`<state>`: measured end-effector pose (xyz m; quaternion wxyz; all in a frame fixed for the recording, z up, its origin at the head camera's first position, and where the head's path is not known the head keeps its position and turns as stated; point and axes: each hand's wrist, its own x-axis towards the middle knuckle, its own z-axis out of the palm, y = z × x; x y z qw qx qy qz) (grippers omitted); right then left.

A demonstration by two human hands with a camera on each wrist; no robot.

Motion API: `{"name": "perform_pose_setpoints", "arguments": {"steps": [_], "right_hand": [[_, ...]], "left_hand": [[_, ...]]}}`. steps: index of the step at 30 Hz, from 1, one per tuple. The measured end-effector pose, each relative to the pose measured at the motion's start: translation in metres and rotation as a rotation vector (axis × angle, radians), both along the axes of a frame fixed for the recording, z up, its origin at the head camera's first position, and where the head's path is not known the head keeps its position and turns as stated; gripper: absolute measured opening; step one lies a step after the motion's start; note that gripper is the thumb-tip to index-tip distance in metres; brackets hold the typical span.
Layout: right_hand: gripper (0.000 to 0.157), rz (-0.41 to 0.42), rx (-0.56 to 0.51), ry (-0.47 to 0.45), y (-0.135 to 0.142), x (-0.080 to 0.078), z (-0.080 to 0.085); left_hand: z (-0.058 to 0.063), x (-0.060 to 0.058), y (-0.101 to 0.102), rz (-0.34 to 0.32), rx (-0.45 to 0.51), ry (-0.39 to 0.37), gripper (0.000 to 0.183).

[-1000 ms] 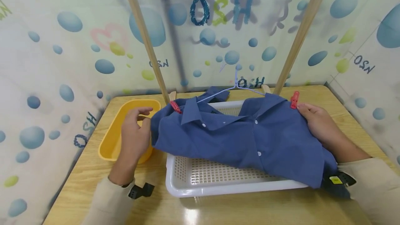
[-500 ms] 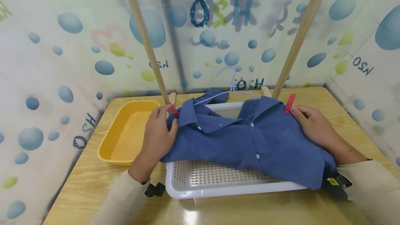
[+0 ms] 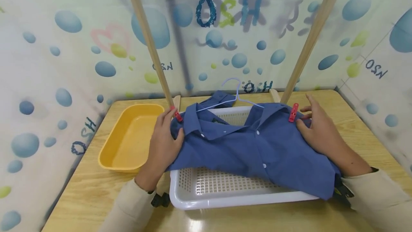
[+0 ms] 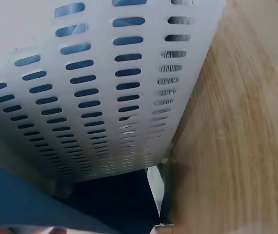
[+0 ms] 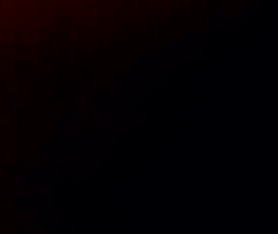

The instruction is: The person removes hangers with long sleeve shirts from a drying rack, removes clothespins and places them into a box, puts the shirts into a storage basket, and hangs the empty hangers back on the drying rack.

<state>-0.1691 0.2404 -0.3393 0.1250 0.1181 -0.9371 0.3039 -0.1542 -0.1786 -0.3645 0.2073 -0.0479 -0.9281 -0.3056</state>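
Observation:
A blue button-up shirt [image 3: 231,153] lies over a white perforated basket [image 3: 225,203], with a thin lilac hanger [image 3: 237,95] inside its collar. Red clothespins sit at both shoulders: a left clothespin [image 3: 176,114] and a right clothespin [image 3: 293,113]. My left hand [image 3: 163,140] holds the shirt's left shoulder between thumb and fingers, right beside the clothespin. My right hand [image 3: 323,133] is at the other shoulder, thumb against the cloth and fingers spread out. In the left wrist view, the basket wall [image 4: 100,83] fills much of the picture. The right wrist view is almost wholly dark.
A yellow tub [image 3: 128,142] stands left of the basket on the wooden table [image 3: 77,196]. Behind the shirt rise two wooden posts, a left post [image 3: 149,38] and a right post [image 3: 310,42]. A patterned sheet [image 3: 206,56] hangs at the back.
My left hand has come right from over the yellow tub to the shirt's left shoulder. The hanger and right clothespin have sunk a little. My right hand's fingers have lifted and spread.

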Motion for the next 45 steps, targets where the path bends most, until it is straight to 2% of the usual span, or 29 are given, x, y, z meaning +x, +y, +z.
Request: {"name": "perform_pose_setpoints", "arguments": {"steps": [2,6,9,11,16,22,28,38,41,45], "right_hand": [[0.084,0.028,-0.031,0.038,-0.003,0.000,-0.001],[0.081,0.116,0.041,0.112,-0.008,0.001,-0.006],[0.074,0.172,0.115,0.078,-0.010,0.002,-0.012],[0.071,0.197,0.128,0.040,-0.011,0.003,-0.015],[0.063,0.218,0.132,0.045,-0.013,0.005,-0.018],[0.053,0.202,0.133,0.039,-0.013,0.006,-0.019],[0.058,0.208,0.113,0.031,-0.011,0.005,-0.020],[0.067,0.262,0.071,0.051,-0.008,0.001,-0.021],[0.069,0.284,0.053,0.052,-0.008,0.001,-0.020],[0.071,0.312,0.015,0.032,-0.008,-0.001,-0.021]], "left_hand": [[-0.001,0.002,0.000,0.000,0.019,-0.007,0.064],[-0.002,0.003,0.000,-0.007,0.026,-0.014,0.065],[-0.003,0.003,0.000,-0.015,0.021,-0.021,0.064],[-0.004,0.003,-0.001,-0.021,0.021,-0.029,0.065],[-0.004,0.002,-0.001,-0.031,0.031,-0.041,0.066],[-0.004,0.002,-0.001,-0.039,0.037,-0.035,0.060],[-0.004,0.000,-0.002,-0.060,0.043,-0.037,0.067],[0.001,-0.004,-0.005,-0.108,0.066,-0.140,0.082],[0.000,-0.004,-0.006,-0.120,0.075,-0.127,0.082],[-0.003,-0.003,-0.008,-0.144,0.101,-0.065,0.077]]}}
